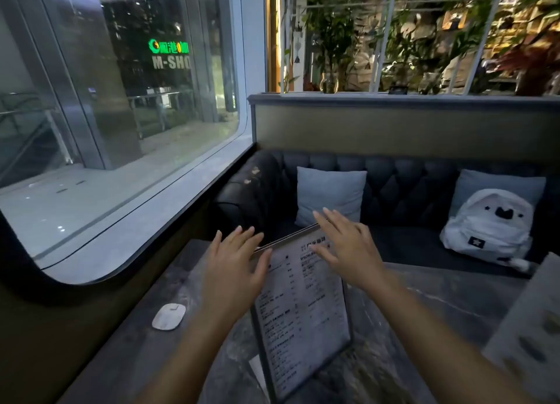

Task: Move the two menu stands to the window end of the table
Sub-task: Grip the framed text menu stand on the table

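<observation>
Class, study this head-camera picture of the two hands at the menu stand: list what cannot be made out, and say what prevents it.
- Menu stand: its print is too small and blurred to read; its foot is cut off by the bottom edge.
- Left hand and right hand: contact with the stand's top edge cannot be told; fingers are spread, motion-blurred.
- Second stand: cut off by the right edge, blurred.
- White object on the table: unidentifiable.

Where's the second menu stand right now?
In the head view, the second menu stand sits at the table's far right edge, partly out of frame, right of the menu stand under both hands.
</observation>
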`<state>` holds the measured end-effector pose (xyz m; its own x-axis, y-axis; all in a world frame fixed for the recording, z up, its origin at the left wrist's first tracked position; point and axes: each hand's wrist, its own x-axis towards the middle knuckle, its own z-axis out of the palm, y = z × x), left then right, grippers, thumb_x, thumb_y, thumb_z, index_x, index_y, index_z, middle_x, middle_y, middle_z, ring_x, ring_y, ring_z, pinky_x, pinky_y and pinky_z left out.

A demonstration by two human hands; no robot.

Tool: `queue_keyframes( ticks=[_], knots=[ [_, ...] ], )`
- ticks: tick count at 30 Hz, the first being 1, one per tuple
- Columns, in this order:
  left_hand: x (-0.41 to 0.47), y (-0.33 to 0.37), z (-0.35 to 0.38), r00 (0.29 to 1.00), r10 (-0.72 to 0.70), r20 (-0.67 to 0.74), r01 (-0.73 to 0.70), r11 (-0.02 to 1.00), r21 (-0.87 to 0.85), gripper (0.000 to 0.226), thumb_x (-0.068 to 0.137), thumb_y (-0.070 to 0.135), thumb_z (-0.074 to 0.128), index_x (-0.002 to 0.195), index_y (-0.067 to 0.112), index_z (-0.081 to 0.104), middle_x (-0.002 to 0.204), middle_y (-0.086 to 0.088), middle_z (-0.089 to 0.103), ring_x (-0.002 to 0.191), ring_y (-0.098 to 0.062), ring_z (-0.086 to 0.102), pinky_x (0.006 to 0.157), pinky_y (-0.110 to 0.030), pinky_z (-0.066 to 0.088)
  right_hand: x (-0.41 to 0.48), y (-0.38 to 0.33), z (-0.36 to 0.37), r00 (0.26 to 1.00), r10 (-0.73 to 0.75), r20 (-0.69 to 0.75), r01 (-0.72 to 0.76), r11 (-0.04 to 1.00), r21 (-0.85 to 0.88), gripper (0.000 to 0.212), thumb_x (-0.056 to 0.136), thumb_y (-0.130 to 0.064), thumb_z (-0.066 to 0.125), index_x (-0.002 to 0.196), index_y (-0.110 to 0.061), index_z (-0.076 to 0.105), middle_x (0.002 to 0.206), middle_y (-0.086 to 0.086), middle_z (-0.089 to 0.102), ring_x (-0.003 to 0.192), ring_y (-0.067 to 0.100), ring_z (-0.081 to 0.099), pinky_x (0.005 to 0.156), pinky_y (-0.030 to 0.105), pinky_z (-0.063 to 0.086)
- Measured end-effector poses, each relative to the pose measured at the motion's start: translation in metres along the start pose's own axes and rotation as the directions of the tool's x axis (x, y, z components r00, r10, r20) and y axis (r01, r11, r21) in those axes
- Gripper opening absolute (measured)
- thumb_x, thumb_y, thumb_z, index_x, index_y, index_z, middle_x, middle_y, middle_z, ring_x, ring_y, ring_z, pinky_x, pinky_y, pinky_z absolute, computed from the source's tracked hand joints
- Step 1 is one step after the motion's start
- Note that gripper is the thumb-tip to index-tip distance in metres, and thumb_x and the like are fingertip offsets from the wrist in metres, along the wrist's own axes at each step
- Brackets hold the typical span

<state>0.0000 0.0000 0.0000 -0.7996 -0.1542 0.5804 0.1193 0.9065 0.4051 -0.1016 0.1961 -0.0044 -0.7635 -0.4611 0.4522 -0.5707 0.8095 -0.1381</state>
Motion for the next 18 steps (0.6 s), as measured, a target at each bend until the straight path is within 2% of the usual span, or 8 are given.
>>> queue_keyframes(
  ticks=[4, 8, 12, 15, 18],
  knots=[
    [-0.005, -0.003, 0.002, 1.000, -0.018, 0.023, 0.019, 1.000, -0.009, 0.025, 0.088, 0.024, 0.057, 0.109, 0.013, 0.064, 0.112, -0.005, 0.070, 0.111, -0.019, 0.059, 0.114, -0.041, 0.021, 0.002, 0.004, 0.012, 0.997, 0.017, 0.073, -0.018, 1.000, 0.010, 0.057, 0.089, -0.049, 0.039, 0.139, -0.026, 0.024, 0.152, -0.002, 0.025, 0.140, 0.010, 0.013, 0.106, 0.034, 0.018],
    [-0.003, -0.006, 0.003, 0.999, -0.021, -0.025, 0.021, 1.000, -0.023, 0.020, 0.087, 0.019, 0.057, 0.105, 0.014, 0.067, 0.104, -0.002, 0.073, 0.098, -0.018, 0.064, 0.110, -0.039, 0.026, 0.010, 0.005, 0.014, 1.000, 0.017, -0.024, -0.017, 0.999, 0.031, 0.047, 0.089, -0.047, 0.043, 0.128, -0.022, 0.042, 0.140, 0.000, 0.044, 0.135, 0.012, 0.027, 0.100, 0.032, 0.020],
    [0.000, -0.003, 0.000, 0.998, -0.045, -0.039, 0.044, 0.998, -0.043, 0.013, 0.083, 0.015, 0.063, 0.094, 0.013, 0.071, 0.093, -0.004, 0.076, 0.087, -0.025, 0.066, 0.094, -0.039, 0.040, 0.019, 0.001, 0.011, 0.998, 0.018, -0.068, -0.017, 1.000, 0.021, 0.038, 0.085, -0.049, 0.047, 0.108, -0.019, 0.053, 0.110, -0.003, 0.060, 0.109, 0.014, 0.050, 0.084, 0.030, 0.022],
    [0.002, -0.001, -0.002, 0.997, -0.058, -0.055, 0.057, 0.998, -0.021, 0.011, 0.080, 0.015, 0.066, 0.089, 0.015, 0.072, 0.086, -0.004, 0.076, 0.082, -0.026, 0.065, 0.081, -0.036, 0.044, 0.025, -0.003, 0.007, 0.996, 0.029, -0.082, -0.030, 1.000, -0.007, 0.036, 0.082, -0.052, 0.049, 0.093, -0.018, 0.054, 0.094, -0.002, 0.059, 0.091, 0.017, 0.052, 0.081, 0.031, 0.023],
    [0.007, -0.003, 0.000, 0.998, -0.057, -0.024, 0.057, 0.998, -0.025, 0.012, 0.082, 0.017, 0.064, 0.091, 0.016, 0.072, 0.091, -0.003, 0.075, 0.086, -0.025, 0.064, 0.080, -0.036, 0.045, 0.027, -0.003, 0.004, 0.995, 0.047, -0.093, -0.049, 0.998, -0.024, 0.037, 0.079, -0.055, 0.051, 0.083, -0.018, 0.052, 0.084, -0.006, 0.052, 0.084, 0.016, 0.049, 0.078, 0.032, 0.022]
  ],
)
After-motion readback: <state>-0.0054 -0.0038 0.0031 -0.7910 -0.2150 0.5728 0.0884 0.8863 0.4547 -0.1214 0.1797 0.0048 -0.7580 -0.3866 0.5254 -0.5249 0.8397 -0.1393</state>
